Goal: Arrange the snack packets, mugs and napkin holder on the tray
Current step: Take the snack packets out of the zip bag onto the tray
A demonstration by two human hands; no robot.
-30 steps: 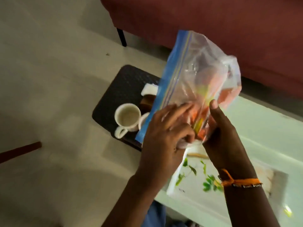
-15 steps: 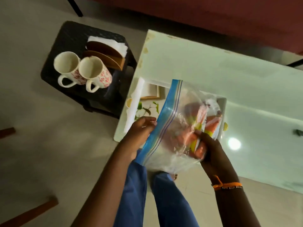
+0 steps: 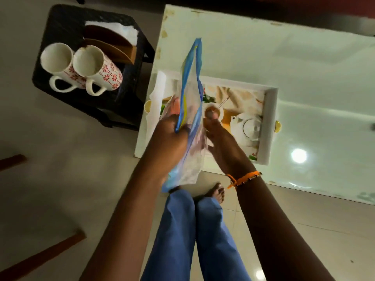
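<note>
Nearest, at 6 o'clock: my legs in blue trousers (image 3: 203, 236) and one bare foot (image 3: 216, 192) on the tiled floor; both forearms rise from there toward frame centre.

Left hand (image 3: 170, 136): fingers curled round the zip-lock bag (image 3: 191, 94) near its blue seal strip; firm hold. Right hand (image 3: 221, 138), orange thread band (image 3: 243, 179) at the wrist: it lies against the bag's other face, thumb up at 12 o'clock; whether the fingers pinch the plastic or only steady it I cannot tell, since the bag hides them.

The bag stands edge-on over the tray's near-left part, clear plastic, contents blurred; I take them for the snack packets but cannot confirm it here.

Tray (image 3: 271, 122): white-rimmed, printed with a teapot picture, on the glossy white table (image 3: 263, 51); nothing set on it yet.

Further, at 10 o'clock: black stool (image 3: 60, 23) carrying two mugs (image 3: 95, 67), handles toward me, touching side by side; wooden napkin holder (image 3: 113, 47) with white napkins just behind them.

Step in hand, by my judgement: getting the snacks out of the bag; task early.

Next move calls for: parting the seal with both hands, drawing packets out, laying them toward one end of the tray, leaving room for mugs and holder.
</note>
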